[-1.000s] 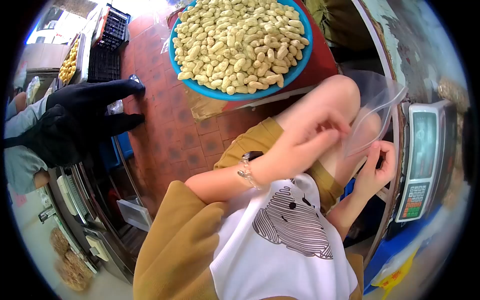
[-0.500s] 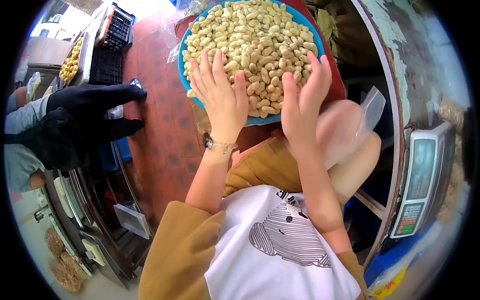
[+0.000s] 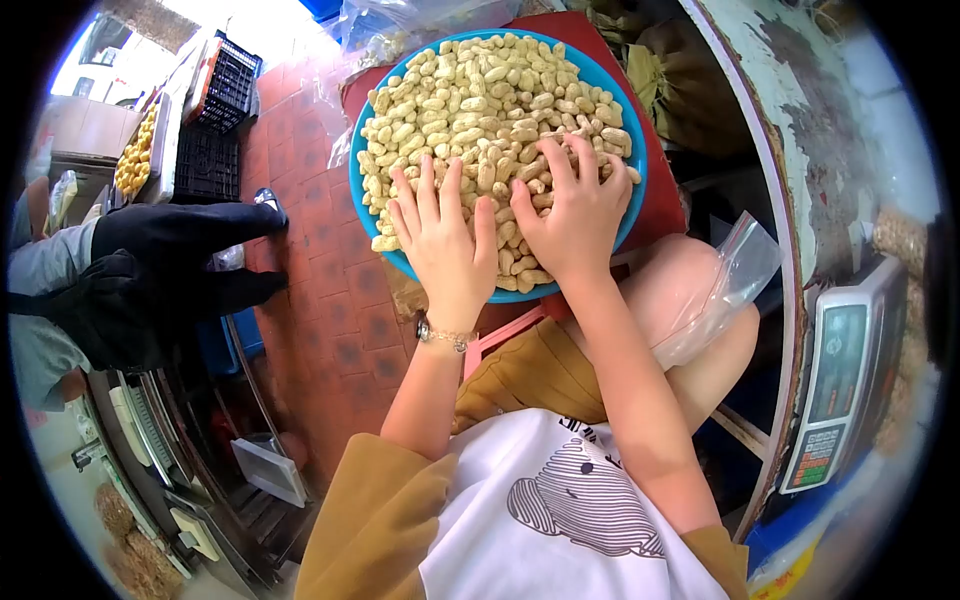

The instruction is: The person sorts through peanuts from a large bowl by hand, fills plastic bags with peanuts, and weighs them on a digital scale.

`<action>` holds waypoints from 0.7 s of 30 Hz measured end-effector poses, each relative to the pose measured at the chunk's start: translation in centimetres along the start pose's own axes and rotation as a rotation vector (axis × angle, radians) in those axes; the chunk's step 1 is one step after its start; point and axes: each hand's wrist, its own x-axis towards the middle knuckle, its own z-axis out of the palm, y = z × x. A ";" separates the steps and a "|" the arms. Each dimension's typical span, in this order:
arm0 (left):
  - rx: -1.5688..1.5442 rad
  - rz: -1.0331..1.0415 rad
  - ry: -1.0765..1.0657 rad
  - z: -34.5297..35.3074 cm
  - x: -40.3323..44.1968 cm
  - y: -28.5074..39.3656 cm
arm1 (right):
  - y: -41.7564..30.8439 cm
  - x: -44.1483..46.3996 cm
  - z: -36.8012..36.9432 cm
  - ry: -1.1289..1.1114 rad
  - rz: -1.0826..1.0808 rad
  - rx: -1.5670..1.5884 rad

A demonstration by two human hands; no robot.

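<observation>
A round blue basin (image 3: 357,178) heaped with unshelled peanuts (image 3: 470,95) sits in front of me on a red surface. My left hand (image 3: 445,240) lies palm down over the near left part of the heap, fingers spread. On the near right part rests my right hand (image 3: 575,215), its fingers apart and bent a little onto the peanuts. Neither hand has a peanut visibly gripped in it. A clear plastic bag (image 3: 715,295) lies over my right knee.
A digital scale (image 3: 830,380) stands at the right, beyond a worn ledge (image 3: 765,120). To the left, another person in dark trousers (image 3: 180,215) is near black crates (image 3: 215,130) and a tray of yellow round items (image 3: 135,160). The floor has red tiles (image 3: 310,230).
My right hand has come down onto the peanuts and turned inward, from a raised, upright pose. The left hand stays spread over the heap. The view has tilted, so the basin appears lower.
</observation>
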 end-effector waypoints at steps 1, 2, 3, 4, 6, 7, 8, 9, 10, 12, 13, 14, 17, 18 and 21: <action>0.004 -0.004 -0.002 0.0 0.0 0.0 | 0.0 0.1 0.0 -0.013 0.010 0.004; 0.006 -0.002 0.005 0.0 0.0 0.0 | 0.0 0.0 -0.1 -0.027 0.021 0.008; 0.003 -0.001 0.008 0.1 0.1 0.0 | 0.0 0.0 -0.2 -0.040 0.032 0.013; 0.000 -0.001 0.010 0.1 0.1 0.0 | 0.0 0.0 -0.2 -0.042 0.028 0.022; -0.005 0.000 0.011 0.1 -0.1 0.1 | 0.1 0.2 -0.1 -0.048 0.018 0.042; -0.007 0.001 0.010 0.1 -0.1 0.0 | 0.2 0.2 0.0 -0.041 -0.001 0.043; -0.008 0.003 0.011 0.1 -0.1 0.0 | 0.3 0.4 0.2 -0.032 -0.021 0.046; -0.001 0.009 0.034 0.2 0.0 0.0 | 0.3 0.5 0.4 -0.024 -0.039 0.050; 0.007 0.016 0.054 0.2 0.0 0.1 | 0.4 0.5 0.4 -0.038 -0.025 0.050; 0.036 0.038 0.110 -0.2 0.2 0.4 | 0.4 0.4 0.4 -0.048 -0.008 0.059; 0.056 0.053 0.139 -0.8 0.4 0.8 | 0.4 0.4 0.4 -0.053 0.003 0.062; 0.074 0.070 0.171 -1.3 0.8 1.2 | 0.4 0.3 0.4 -0.052 0.006 0.062; -0.030 0.101 0.076 -1.8 3.6 0.7 | 0.4 0.3 0.2 -0.045 0.000 0.064; -0.087 0.158 0.085 -1.4 5.0 0.3 | 0.4 0.4 0.1 -0.036 -0.010 0.068; -0.190 0.127 -0.038 0.0 8.1 -0.6 | 0.3 0.3 -0.1 -0.032 -0.018 0.095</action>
